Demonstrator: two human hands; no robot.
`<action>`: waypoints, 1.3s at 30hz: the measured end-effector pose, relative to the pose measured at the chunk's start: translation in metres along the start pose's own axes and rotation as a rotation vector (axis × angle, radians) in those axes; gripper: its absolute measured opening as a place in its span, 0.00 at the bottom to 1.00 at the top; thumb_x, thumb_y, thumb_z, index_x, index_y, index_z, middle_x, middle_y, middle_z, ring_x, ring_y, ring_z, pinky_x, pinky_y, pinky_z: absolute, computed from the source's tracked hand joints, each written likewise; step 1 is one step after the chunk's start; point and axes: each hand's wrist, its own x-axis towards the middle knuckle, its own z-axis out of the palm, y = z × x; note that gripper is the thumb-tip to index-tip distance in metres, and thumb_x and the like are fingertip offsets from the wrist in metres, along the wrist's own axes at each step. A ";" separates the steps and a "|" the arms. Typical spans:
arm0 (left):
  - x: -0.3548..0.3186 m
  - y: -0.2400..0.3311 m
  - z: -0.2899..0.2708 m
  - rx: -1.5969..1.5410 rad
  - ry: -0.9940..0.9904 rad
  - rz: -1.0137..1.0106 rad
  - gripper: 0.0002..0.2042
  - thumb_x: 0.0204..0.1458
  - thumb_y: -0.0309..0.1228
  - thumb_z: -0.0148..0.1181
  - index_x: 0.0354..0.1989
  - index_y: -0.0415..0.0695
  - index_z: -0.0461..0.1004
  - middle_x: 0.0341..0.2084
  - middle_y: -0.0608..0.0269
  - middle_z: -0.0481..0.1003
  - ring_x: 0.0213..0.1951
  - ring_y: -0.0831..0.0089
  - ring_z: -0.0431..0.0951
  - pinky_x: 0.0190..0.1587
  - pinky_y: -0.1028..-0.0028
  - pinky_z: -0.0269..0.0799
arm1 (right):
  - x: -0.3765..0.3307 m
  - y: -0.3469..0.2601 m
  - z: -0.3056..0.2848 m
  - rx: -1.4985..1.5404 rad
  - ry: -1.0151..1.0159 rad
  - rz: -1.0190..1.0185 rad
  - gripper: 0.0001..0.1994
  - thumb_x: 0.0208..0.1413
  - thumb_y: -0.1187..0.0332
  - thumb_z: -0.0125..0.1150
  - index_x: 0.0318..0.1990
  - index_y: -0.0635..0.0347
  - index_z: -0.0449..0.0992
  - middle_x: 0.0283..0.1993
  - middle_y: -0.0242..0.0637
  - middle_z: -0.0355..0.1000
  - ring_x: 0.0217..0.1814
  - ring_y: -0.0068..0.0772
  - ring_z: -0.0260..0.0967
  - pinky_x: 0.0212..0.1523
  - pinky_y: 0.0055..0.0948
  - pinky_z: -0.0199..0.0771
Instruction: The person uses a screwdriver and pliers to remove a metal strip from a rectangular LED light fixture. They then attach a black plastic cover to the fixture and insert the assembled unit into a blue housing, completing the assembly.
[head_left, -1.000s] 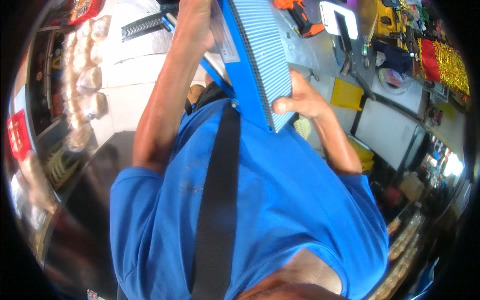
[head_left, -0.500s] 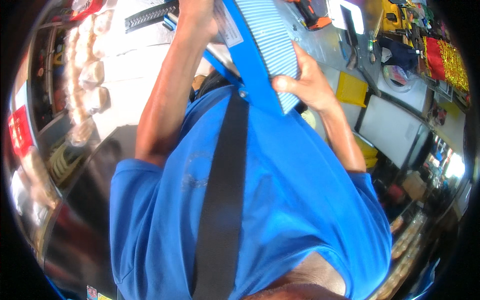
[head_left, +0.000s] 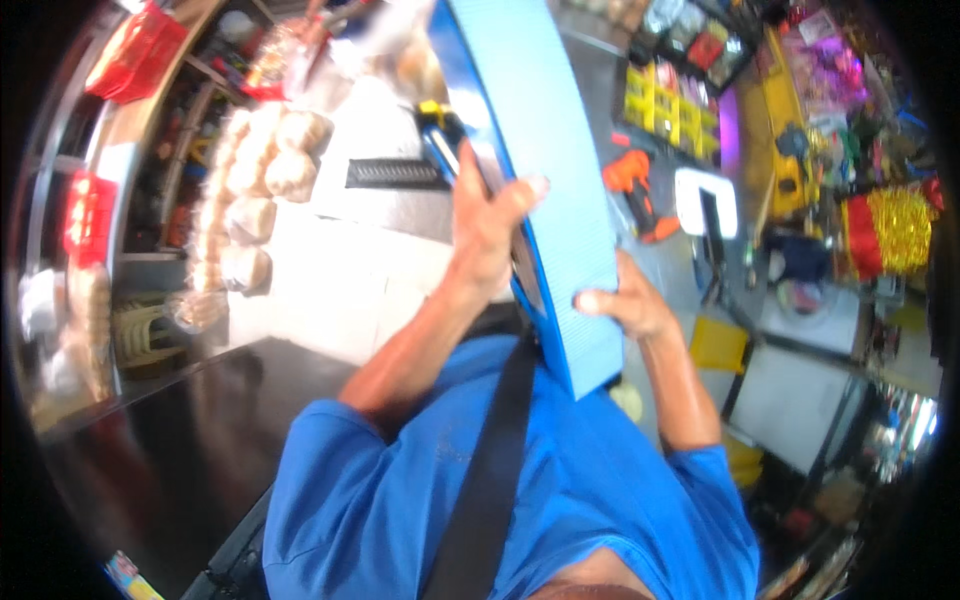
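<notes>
A long, flat, light-blue pleated panel with a darker blue frame edge (head_left: 545,190) is held upright and tilted in front of the person's chest, its upper end running to the top edge of the view and its lower corner ending just above the blue shirt (head_left: 560,500). The left hand (head_left: 487,225) grips the panel's left edge about midway along, its fingers (head_left: 525,190) clamped on the frame with the thumb lying across the pleated face. The right hand (head_left: 625,300) holds the lower right edge, fingers closed onto the panel and the thumb tip pressed against the pleats near the bottom corner. A black strap (head_left: 490,470) crosses the shirt diagonally below the panel. Behind the panel, to the right, an orange and black power tool (head_left: 632,180) lies on the grey tabletop (head_left: 650,260), just beside a white rounded rectangular frame (head_left: 706,203). Yellow bins (head_left: 670,105) stand further back, and a red and gold glittery bundle (head_left: 890,235) sits at the far right. To the left, clear bags of pale round goods (head_left: 265,170) hang in a row, well apart from both hands, near a dark slotted grille (head_left: 397,174).
</notes>
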 end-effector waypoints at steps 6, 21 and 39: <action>0.046 0.047 0.019 0.116 -0.041 0.050 0.31 0.52 0.36 0.72 0.59 0.36 0.64 0.44 0.54 0.77 0.42 0.69 0.80 0.47 0.69 0.79 | 0.001 0.000 0.000 -0.017 -0.020 -0.152 0.41 0.47 0.64 0.77 0.68 0.69 0.63 0.56 0.41 0.75 0.60 0.33 0.72 0.64 0.35 0.70; 0.057 0.116 0.039 0.001 -0.193 0.123 0.21 0.61 0.46 0.62 0.47 0.37 0.76 0.31 0.62 0.80 0.29 0.77 0.80 0.33 0.77 0.77 | 0.003 -0.017 0.019 -0.162 0.027 -0.164 0.52 0.42 0.65 0.83 0.73 0.68 0.56 0.67 0.45 0.66 0.71 0.37 0.63 0.72 0.38 0.60; 0.043 0.099 0.024 0.072 -0.478 0.133 0.49 0.37 0.41 0.82 0.70 0.39 0.61 0.55 0.57 0.74 0.57 0.68 0.74 0.61 0.70 0.70 | 0.045 0.013 -0.012 -0.673 0.290 -0.415 0.61 0.37 0.60 0.85 0.76 0.62 0.48 0.71 0.57 0.61 0.75 0.53 0.59 0.74 0.46 0.57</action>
